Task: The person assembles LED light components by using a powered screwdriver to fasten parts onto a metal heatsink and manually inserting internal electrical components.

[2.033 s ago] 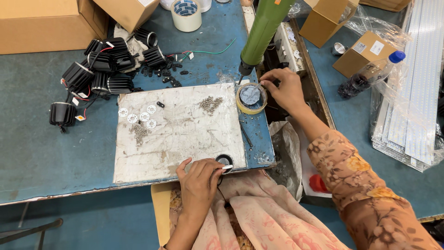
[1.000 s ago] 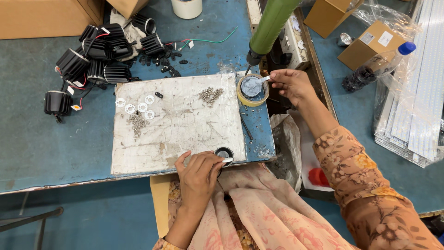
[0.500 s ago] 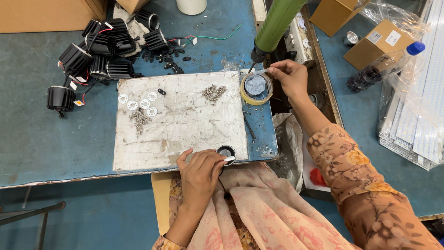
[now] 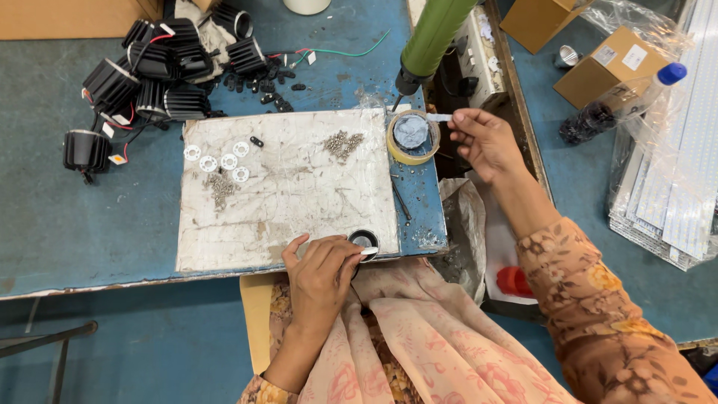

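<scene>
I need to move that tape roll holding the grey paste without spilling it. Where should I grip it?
Grip the tape roll by its outer yellowish wall, fingers on opposite sides, coming straight down from above. It lies flat with paste in its open core, so keep it level; the right hand is nearest.

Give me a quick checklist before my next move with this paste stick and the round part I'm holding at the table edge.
1. Left hand steadies the round black part at the near edge of the white work board: ok.
2. Right hand grips the small white stick: ok.
3. Stick tip is loaded with grey paste: cannot tell, too small.
4. Paste tub is open, paste visible inside: ok.
5. Path from tub to part is free of the screw pile: ok.
6. White washers lie apart from the part, near the board's left side: ok.
</scene>
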